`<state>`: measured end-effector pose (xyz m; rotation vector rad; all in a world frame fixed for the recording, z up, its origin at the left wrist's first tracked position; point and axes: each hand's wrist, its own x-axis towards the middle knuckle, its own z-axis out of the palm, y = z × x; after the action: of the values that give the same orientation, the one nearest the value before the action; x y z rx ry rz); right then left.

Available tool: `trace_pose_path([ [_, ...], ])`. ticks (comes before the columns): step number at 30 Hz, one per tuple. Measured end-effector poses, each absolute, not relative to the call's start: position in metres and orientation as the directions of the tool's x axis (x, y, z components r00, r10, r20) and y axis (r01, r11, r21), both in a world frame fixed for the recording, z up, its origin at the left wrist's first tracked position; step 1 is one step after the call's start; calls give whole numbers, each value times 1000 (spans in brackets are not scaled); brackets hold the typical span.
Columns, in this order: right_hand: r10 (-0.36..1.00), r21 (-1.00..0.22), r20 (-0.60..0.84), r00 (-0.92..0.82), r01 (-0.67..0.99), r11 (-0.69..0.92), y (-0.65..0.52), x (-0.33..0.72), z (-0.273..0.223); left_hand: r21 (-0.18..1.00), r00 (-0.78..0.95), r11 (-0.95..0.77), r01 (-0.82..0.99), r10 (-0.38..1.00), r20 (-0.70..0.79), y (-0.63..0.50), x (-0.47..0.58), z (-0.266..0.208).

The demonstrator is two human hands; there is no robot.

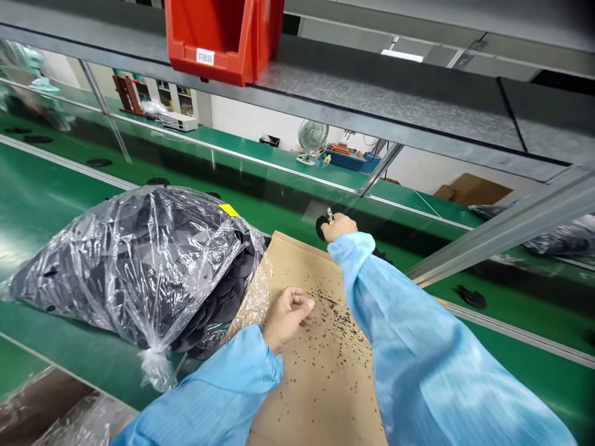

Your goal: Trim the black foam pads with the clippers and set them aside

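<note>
Where a single black disc (320,229) shows just right of the frame's centre, over the green belt (283,210), it sits at the fingertips of the right hand (340,228); fingers bent round a small silvery tool (330,214), grip on the disc itself unclear. Left hand (288,317), lower centre, curled with thumb near forefinger over the cardboard (297,253); whether it pinches anything, cannot tell. Cardboard probably laid there to catch the black specks (343,319); transparent bag (116,248), centre left, gapes toward it, presumably keeping loose discs (235,282) within reach. Edges: bag crowds the left sleeve (223,384), metal post (493,217) slants in at right, shelf (372,87) with red bin (209,59) overhangs the top; freest movement seems along the belt, between bag and post
</note>
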<state>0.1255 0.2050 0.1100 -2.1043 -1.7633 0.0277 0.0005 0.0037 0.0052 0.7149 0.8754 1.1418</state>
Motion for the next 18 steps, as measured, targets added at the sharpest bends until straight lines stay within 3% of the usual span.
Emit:
trace_pose_path([
  [5, 980, -360, 171, 104, 932, -37, 239, 96, 101, 832, 232, 332, -445, 940, -251, 2, -2, 11],
  [8, 986, -326, 140, 90, 944, -39, 247, 107, 87, 829, 246, 342, -443, 935, -255, 2, -3, 13],
  [18, 931, -48, 40, 364, 931, -362, 239, 257, 37, 824, 291, 394, -406, 911, -292, 6, 2, 9],
])
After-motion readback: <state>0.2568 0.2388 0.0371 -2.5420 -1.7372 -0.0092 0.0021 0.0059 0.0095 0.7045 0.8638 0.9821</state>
